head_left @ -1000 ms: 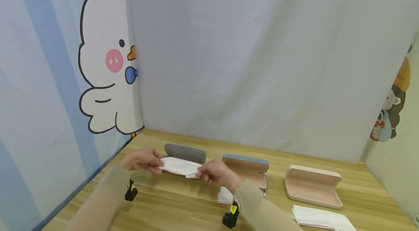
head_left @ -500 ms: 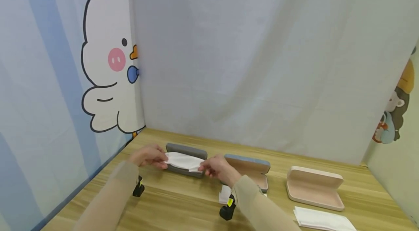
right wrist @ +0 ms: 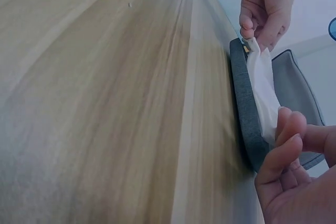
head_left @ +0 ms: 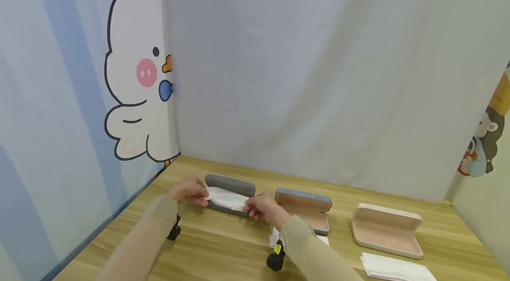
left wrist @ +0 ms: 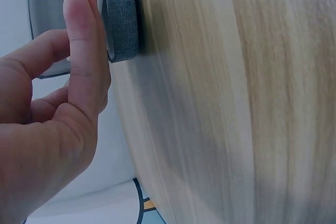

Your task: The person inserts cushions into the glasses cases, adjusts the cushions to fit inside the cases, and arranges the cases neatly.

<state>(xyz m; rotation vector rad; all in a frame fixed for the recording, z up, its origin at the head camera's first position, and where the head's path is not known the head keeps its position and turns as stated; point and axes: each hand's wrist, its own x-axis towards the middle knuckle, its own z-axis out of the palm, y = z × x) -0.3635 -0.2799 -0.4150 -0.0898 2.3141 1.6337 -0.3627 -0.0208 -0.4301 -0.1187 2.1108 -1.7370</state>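
A folded white cloth (head_left: 227, 198) lies in the base of an open grey glasses case (head_left: 230, 183), its lid standing up behind. At the cloth's left end, my left hand (head_left: 190, 190) pinches it between thumb and fingers. My right hand (head_left: 266, 206) pinches the opposite end, by the case's right edge. Seen from the right wrist, the cloth (right wrist: 263, 85) stretches between both hands along the fabric-covered case wall (right wrist: 244, 103). The left wrist view has the left hand (left wrist: 68, 87) with its fingertips right at the case's end (left wrist: 122, 19).
To the right stand an open blue glasses case (head_left: 304, 201) and an open cream one (head_left: 386, 230). Another white cloth (head_left: 398, 267) lies before the cream case; a further one (head_left: 322, 240) is partly hidden by my right arm. A grey curtain (head_left: 311, 73) closes off the table's back.
Both hands have moved the cloth from in front of the grey case back over it and down into its base. The other cases and cloths have stayed put.
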